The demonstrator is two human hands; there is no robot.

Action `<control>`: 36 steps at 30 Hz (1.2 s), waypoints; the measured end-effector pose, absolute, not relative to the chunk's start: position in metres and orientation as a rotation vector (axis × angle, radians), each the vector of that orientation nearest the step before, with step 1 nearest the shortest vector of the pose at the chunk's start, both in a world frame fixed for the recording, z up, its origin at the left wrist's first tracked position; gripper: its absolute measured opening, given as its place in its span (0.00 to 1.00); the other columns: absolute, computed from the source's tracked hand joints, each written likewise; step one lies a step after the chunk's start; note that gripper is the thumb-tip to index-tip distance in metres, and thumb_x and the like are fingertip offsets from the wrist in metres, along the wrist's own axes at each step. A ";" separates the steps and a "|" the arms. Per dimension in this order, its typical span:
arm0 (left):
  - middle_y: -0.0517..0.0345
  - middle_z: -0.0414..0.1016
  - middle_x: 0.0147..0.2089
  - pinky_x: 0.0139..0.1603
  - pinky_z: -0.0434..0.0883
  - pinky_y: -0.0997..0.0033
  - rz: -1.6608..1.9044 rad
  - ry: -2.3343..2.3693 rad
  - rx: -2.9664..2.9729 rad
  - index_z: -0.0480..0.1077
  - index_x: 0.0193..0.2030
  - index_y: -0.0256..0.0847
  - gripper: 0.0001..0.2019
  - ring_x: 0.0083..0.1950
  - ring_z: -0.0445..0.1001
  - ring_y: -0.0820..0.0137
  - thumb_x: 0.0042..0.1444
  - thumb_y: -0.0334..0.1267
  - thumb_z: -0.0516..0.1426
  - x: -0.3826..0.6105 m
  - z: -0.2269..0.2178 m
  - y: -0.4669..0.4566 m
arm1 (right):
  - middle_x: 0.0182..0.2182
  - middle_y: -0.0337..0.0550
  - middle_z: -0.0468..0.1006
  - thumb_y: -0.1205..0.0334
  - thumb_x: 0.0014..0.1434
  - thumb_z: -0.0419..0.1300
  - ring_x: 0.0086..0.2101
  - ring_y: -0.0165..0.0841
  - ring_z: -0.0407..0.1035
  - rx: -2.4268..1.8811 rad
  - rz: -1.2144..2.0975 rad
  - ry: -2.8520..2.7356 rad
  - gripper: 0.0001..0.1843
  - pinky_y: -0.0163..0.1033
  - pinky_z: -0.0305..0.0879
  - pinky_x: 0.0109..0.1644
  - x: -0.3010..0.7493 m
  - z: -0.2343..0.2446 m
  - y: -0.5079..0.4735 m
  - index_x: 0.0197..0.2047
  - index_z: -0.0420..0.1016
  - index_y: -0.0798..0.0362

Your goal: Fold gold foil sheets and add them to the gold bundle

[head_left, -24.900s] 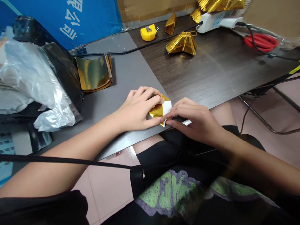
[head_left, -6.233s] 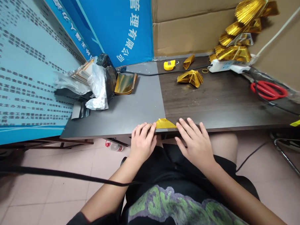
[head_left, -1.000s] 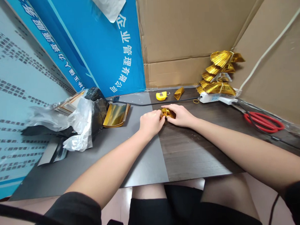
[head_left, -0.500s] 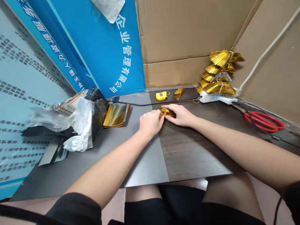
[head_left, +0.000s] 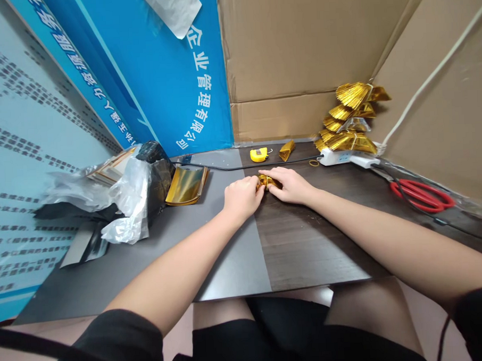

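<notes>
A small folded gold foil piece (head_left: 266,181) lies on the dark table (head_left: 307,241), far out in front of me. My left hand (head_left: 242,197) is closed on its left side, fingers curled. From the right, my right hand (head_left: 289,185) pinches and partly covers it. Most of the piece is hidden between my fingers.
A stack of gold foil sheets (head_left: 185,184) lies left of my hands beside black and clear plastic bags (head_left: 122,199). A yellow tape measure (head_left: 259,154), a gold folded piece (head_left: 287,149), a white power strip (head_left: 346,157) under a pile of gold fans (head_left: 352,117), and red scissors (head_left: 421,195) sit along the cardboard wall.
Over the last second my hands have stayed closed on the gold piece with only slight finger shifts. Earlier they worked a gold piece at the table's near edge; now both arms are stretched out.
</notes>
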State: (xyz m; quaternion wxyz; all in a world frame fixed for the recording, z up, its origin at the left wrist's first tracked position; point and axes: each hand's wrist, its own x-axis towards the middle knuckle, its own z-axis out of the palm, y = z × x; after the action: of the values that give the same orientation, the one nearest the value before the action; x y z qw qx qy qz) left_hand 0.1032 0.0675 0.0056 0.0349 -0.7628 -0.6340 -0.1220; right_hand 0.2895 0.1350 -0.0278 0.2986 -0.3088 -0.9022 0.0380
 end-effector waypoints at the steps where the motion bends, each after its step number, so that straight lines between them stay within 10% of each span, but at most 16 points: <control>1: 0.59 0.81 0.49 0.42 0.74 0.71 -0.377 -1.947 -2.343 0.70 0.45 0.48 0.15 0.49 0.81 0.65 0.66 0.50 0.46 0.103 0.005 0.068 | 0.42 0.55 0.82 0.61 0.63 0.55 0.41 0.44 0.75 -0.818 0.092 -2.392 0.26 0.50 0.74 0.48 0.289 -0.028 0.135 0.62 0.75 0.61; 36: 0.57 0.80 0.50 0.45 0.76 0.69 -0.382 -1.947 -2.387 0.70 0.47 0.48 0.16 0.50 0.81 0.65 0.66 0.50 0.46 0.103 0.005 0.069 | 0.43 0.50 0.83 0.61 0.64 0.56 0.41 0.40 0.77 -0.815 0.194 -2.418 0.25 0.45 0.72 0.49 0.291 -0.021 0.141 0.62 0.77 0.56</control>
State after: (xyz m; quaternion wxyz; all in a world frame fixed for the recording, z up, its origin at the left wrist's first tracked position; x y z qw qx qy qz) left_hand 0.1034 0.0686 0.0052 0.0187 -0.7689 -0.6271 -0.1231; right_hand 0.2905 0.1405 -0.0213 0.2872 -0.3049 -0.9051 0.0726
